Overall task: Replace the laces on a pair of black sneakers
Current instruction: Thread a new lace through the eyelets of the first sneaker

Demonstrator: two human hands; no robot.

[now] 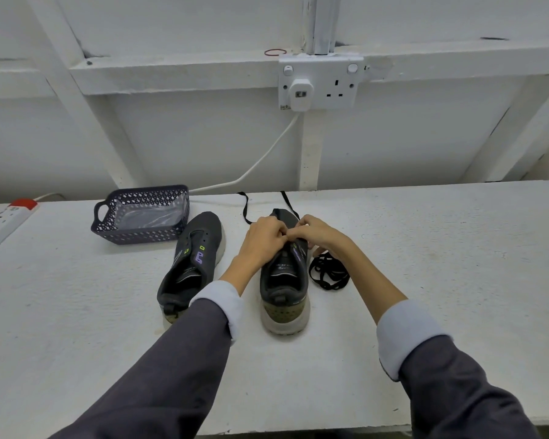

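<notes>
Two black sneakers stand on the white table, heels toward me. The left sneaker (191, 264) has bare eyelets and no lace. Over the tongue of the right sneaker (284, 289), my left hand (263, 239) and my right hand (317, 232) meet, both pinching a black lace (244, 207). Its two loose ends trail past the toe toward the wall. A second black lace (328, 272) lies bundled on the table, just right of that shoe. My fingers hide the eyelets being handled.
A dark perforated basket (140, 217) with clear plastic inside sits behind the left sneaker. A white power strip (4, 223) lies at the far left edge. A wall socket (320, 82) with a plugged adapter and white cable is above the table.
</notes>
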